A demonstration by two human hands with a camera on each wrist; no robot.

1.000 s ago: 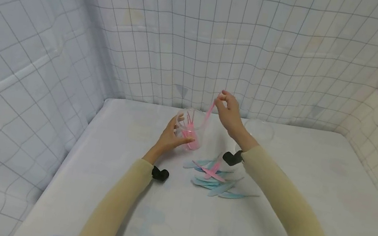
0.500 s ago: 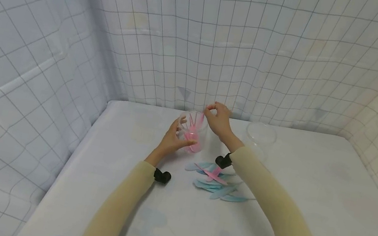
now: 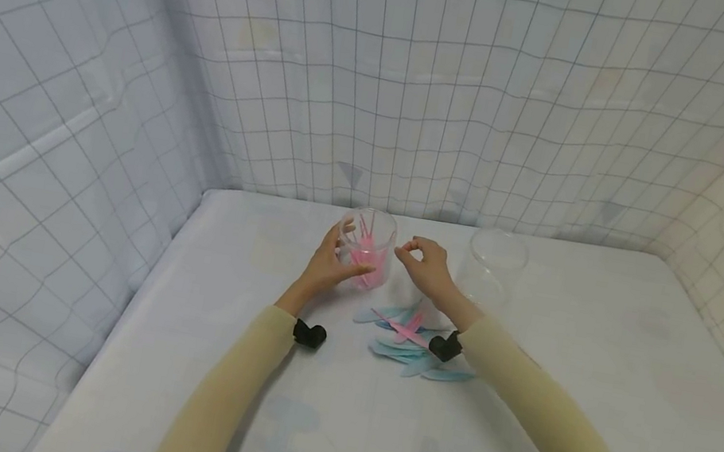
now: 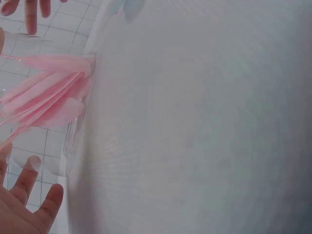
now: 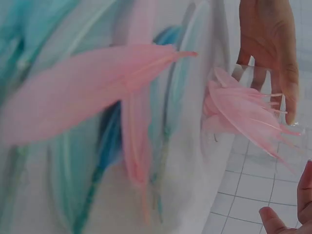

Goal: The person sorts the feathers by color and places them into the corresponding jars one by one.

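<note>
My left hand (image 3: 326, 264) grips a clear cup (image 3: 389, 253) from its left side, thumb in front and fingers around the back. Inside the cup stand several pink feathers (image 4: 53, 92), quills upward. Just right of its rim is my right hand (image 3: 429, 268), with thumb and fingertip apart in the right wrist view and nothing held between them. Below the right forearm lies a loose pile of blue feathers (image 3: 399, 352). Crossed pink feathers (image 5: 87, 92) rest on top of that pile, large in the right wrist view.
A second clear cup (image 3: 497, 262) stands behind and right of my right hand. Both cups are near the back edge of the white-covered table (image 3: 575, 336). Grid-patterned curtains (image 3: 429, 92) enclose the back and both sides.
My right hand has lowered a pink feather into the cup, let it go, and moved down and away to the right of the rim. The left hand keeps its grip.
</note>
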